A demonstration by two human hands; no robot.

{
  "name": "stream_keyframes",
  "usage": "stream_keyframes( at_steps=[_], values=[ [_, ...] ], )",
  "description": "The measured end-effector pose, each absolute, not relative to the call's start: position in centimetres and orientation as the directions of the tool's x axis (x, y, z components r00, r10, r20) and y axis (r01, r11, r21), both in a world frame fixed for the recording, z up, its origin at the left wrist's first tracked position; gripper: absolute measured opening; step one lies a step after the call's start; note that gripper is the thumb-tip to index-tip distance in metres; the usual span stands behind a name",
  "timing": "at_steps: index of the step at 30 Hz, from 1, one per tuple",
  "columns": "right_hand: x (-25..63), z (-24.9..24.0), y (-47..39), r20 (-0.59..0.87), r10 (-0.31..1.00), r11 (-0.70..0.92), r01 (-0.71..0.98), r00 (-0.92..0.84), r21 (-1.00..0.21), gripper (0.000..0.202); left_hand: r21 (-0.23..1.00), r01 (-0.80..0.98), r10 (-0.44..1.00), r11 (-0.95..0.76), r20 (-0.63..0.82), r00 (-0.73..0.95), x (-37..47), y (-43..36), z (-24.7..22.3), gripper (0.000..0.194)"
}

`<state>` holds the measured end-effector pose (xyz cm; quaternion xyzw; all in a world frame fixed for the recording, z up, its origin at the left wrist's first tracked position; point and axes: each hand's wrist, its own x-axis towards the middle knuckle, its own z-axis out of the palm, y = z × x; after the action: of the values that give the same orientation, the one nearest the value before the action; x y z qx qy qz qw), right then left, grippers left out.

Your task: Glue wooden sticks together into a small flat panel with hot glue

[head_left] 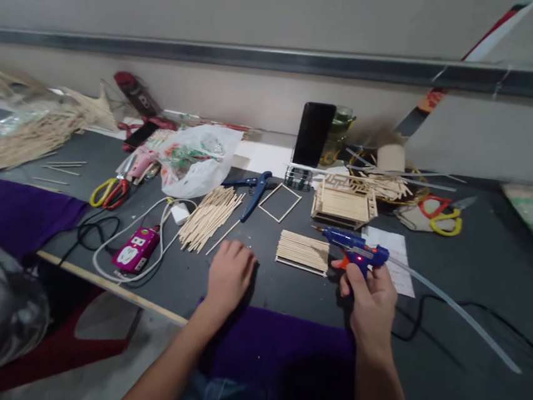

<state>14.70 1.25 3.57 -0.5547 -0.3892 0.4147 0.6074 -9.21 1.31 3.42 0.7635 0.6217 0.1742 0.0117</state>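
— blue glue gun (354, 246), who's got it?
— right hand (373, 295) is gripping it, just right of the slatted stick panel (303, 252). left hand's (232, 271) loosely curled on the grey table (258, 287), near the loose sticks (211, 218).

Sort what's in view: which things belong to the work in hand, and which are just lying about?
Likely in the work:
glue gun, in the right hand
slatted stick panel
loose sticks near the left hand
square stick frame
boxy stick piece

Apparently lying about:
phone
plastic bag
leftmost purple cloth
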Motion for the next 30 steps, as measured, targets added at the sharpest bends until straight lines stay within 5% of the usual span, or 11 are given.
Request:
stream_keyframes(
  at_steps=[6, 14, 18, 21, 23, 30],
  values=[
    [14.5, 3.5, 1.1, 0.033, 0.942, 0.054, -0.051, 0.335, -0.997, 0.023, 0.198, 0.975, 0.987, 0.101, 0.105, -0.123, -15.6, 4.0, 3.6, 0.013],
    [14.5, 3.1, 1.0, 0.039, 0.94, 0.06, -0.052, 0.339, -0.997, 0.022, 0.109, 0.991, 0.996, 0.078, -0.059, -0.072, -15.4, 5.0, 3.1, 0.015],
    [14.5, 3.3, 0.9, 0.044, 0.939, 0.07, -0.065, 0.342, -0.995, 0.021, 0.254, 0.965, 0.997, 0.069, -0.051, -0.058, -16.3, 3.2, 3.9, 0.017],
    [14.4, 3.5, 1.0, 0.048, 0.936, 0.077, -0.068, 0.348, -0.995, 0.022, 0.416, 0.91, 1.0, -0.012, 0.004, 0.011, -15.0, 2.5, 4.8, 0.019],
    [14.4, 3.6, 1.0, 0.053, 0.934, 0.087, -0.082, 0.353, -0.993, 0.021, 0.409, 0.902, 0.99, -0.138, 0.06, 0.124, -12.7, 2.6, 5.1, 0.018],
    [14.8, 3.8, 1.4, 0.067, 0.893, 0.135, -0.122, 0.444, -0.983, 0.023, 0.021, 0.786, 0.77, -0.618, 0.22, 0.599, -3.1, 3.0, 4.1, 0.018]
  ],
)
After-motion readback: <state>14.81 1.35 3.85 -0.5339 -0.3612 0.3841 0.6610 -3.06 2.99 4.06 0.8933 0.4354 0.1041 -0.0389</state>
